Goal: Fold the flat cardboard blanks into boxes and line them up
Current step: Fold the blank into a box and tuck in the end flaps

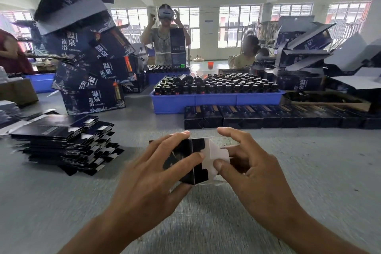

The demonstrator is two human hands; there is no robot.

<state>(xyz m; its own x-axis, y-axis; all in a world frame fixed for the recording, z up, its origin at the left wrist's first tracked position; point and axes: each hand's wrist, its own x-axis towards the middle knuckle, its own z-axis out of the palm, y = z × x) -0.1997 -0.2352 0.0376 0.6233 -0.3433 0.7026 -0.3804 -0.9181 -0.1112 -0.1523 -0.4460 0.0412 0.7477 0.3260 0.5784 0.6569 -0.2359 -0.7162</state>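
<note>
A small dark cardboard box [195,161] with a white inner flap sits between both hands above the grey table. My left hand [156,169] grips its dark body from the left, fingers over the top and thumb beneath. My right hand [249,165] pinches the white end flap, thumb on the flap and index finger above it. A stack of flat dark blanks [61,140] lies on the table to the left. A row of several folded dark boxes [268,118] runs across the table behind my hands.
A blue tray [216,101] full of dark bottles stands behind the row. Large printed cartons [90,68] pile up at back left, open cartons [305,55] at back right. A person wearing a headset [166,33] stands across the table; another sits to the right.
</note>
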